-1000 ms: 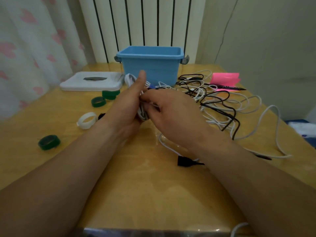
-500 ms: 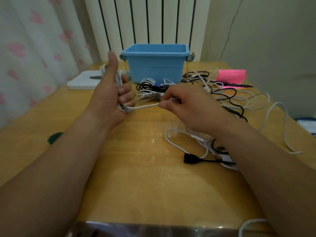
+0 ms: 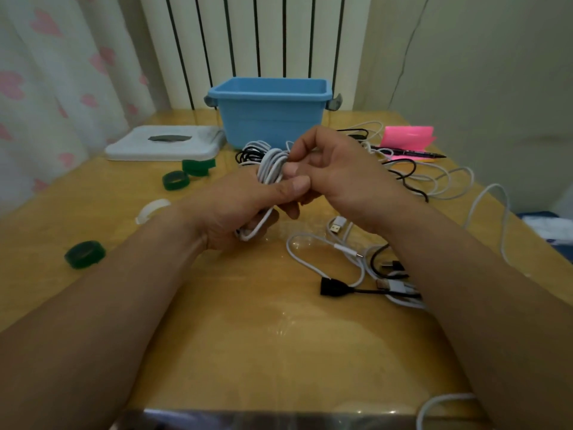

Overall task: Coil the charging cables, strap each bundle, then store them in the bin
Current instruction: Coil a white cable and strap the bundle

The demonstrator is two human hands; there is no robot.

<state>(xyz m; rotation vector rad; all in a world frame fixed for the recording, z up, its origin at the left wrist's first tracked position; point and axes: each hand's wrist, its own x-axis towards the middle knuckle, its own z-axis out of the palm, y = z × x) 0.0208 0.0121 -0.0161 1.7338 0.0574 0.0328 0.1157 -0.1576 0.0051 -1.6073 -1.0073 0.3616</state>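
A white cable coil (image 3: pixel 270 169) stands in my left hand (image 3: pixel 245 209), whose fingers and thumb curl round its loops above the table's middle. My right hand (image 3: pixel 335 172) pinches the cable at the coil's top right. The blue bin (image 3: pixel 269 119) stands just behind the hands. Loose white and black cables (image 3: pixel 350 262) lie tangled at the right, with more loose cables (image 3: pixel 434 178) farther back. Green strap rolls (image 3: pixel 85 254) (image 3: pixel 176 180) (image 3: pixel 198 166) and a white strap roll (image 3: pixel 152 209) lie at the left.
A white flat lid (image 3: pixel 164 142) lies at the back left. Pink sticky notes (image 3: pixel 406 138) and a black pen (image 3: pixel 412 153) sit at the back right. The wooden table (image 3: pixel 263 336) ends at a near edge; a radiator and curtain stand behind.
My right hand has come back to the coil from the right, laying another loop of white cable on it. My left hand has lowered and its thumb now clamps the loops.
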